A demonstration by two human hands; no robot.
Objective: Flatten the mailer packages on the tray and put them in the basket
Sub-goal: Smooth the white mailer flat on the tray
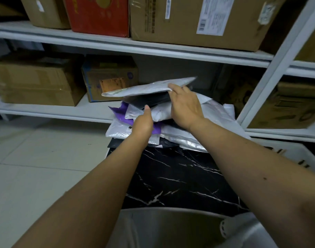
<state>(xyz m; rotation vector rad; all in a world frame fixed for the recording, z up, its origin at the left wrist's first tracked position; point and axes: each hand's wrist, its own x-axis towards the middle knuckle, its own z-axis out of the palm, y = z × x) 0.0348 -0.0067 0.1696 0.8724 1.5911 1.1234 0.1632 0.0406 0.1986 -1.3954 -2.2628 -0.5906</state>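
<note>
Nearest me, the black marbled tabletop (180,178) lies bare at 6 o'clock. My two hands work the mailer pile (172,133) at 12: left hand (143,122) grasps a white mailer (135,113), right hand (184,106) grips one raised grey mailer (146,87). White basket (294,154) at 3. Beyond, shelves (135,49) carry several cardboard boxes (194,22).

Black marble table (180,178) — mailer pile (171,129) atop

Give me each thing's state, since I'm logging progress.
Top white mailer: lifted off the pile, tilted.
Right hand: grips that mailer's edge.
Left hand: reaches into the mailer pile, fingers hidden.
Mailer pile: heaped, crumpled.
Basket: contents unseen.
</note>
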